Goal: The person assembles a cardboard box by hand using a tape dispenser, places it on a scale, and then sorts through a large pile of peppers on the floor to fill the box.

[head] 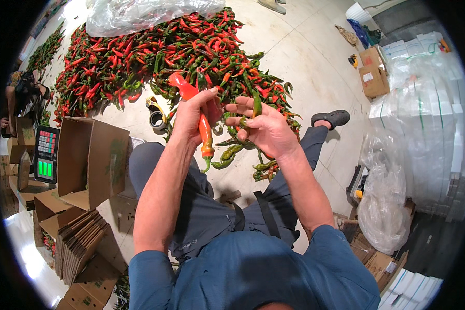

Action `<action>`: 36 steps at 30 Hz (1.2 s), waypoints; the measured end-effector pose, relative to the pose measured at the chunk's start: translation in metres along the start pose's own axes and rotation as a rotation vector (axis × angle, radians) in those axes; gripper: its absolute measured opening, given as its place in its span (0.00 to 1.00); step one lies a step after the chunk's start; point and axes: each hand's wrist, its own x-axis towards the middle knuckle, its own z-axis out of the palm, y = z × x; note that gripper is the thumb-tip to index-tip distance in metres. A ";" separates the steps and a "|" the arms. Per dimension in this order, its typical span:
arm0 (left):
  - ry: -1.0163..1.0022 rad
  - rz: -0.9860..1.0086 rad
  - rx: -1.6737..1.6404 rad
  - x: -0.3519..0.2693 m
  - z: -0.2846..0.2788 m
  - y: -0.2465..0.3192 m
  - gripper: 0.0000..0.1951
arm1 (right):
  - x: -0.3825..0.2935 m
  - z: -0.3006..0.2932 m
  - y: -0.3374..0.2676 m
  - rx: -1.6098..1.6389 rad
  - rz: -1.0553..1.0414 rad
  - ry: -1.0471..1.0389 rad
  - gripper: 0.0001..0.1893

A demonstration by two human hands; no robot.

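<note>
Several chili peppers are in my left hand point(195, 114): a red one point(184, 87) points up and an orange-red one point(205, 135) hangs down with its green stem lowest. My right hand point(269, 130), just to the right, has its fingers curled around a green pepper point(257, 104), which stands upright between them. Below and beyond both hands lies a large heap of red and green chili peppers point(139, 58) on the pale floor. A few loose green peppers point(229, 154) rest on the floor nearer my legs.
An open cardboard box point(108, 159) stands at the left beside a digital scale display point(46, 155). Flattened cartons point(77, 248) are stacked below it. A roll of tape point(157, 120) lies near the heap. Clear plastic point(151, 17) covers the heap's far edge. Another person point(23, 93) sits far left. White boxes point(422, 112) stand right.
</note>
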 end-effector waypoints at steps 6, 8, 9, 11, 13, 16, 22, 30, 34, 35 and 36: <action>-0.147 -0.033 0.033 -0.006 0.000 0.001 0.15 | -0.004 0.004 0.014 -0.931 -0.362 0.288 0.19; -0.100 0.011 -0.063 -0.008 -0.001 0.004 0.14 | -0.003 0.008 0.020 -1.082 -0.369 0.339 0.16; -0.082 0.034 -0.112 -0.009 0.000 0.006 0.13 | -0.001 0.002 0.024 -1.188 -0.431 0.345 0.16; -0.139 0.045 -0.143 -0.007 -0.010 0.011 0.12 | 0.011 -0.022 0.047 -1.387 -0.564 0.341 0.16; -0.123 0.048 -0.180 -0.008 -0.017 0.015 0.11 | 0.020 -0.045 0.073 -1.552 -0.438 0.362 0.14; -0.081 0.090 -0.106 -0.015 -0.038 0.034 0.12 | 0.049 -0.066 0.101 -1.660 -0.107 0.260 0.17; 0.093 0.305 -0.108 -0.037 -0.087 0.087 0.09 | 0.088 -0.092 0.144 -1.843 -0.045 0.196 0.41; 0.624 0.914 1.029 -0.089 -0.183 0.196 0.12 | 0.019 -0.177 0.195 -1.599 0.346 -0.048 0.26; 0.863 1.161 1.852 -0.116 -0.220 0.216 0.12 | -0.050 -0.245 0.224 -1.658 0.545 0.029 0.27; 0.864 1.137 1.952 -0.123 -0.229 0.217 0.13 | -0.064 -0.252 0.228 -1.621 0.605 0.056 0.27; 0.873 1.144 1.996 -0.123 -0.234 0.216 0.14 | -0.077 -0.264 0.229 -1.644 0.667 0.058 0.26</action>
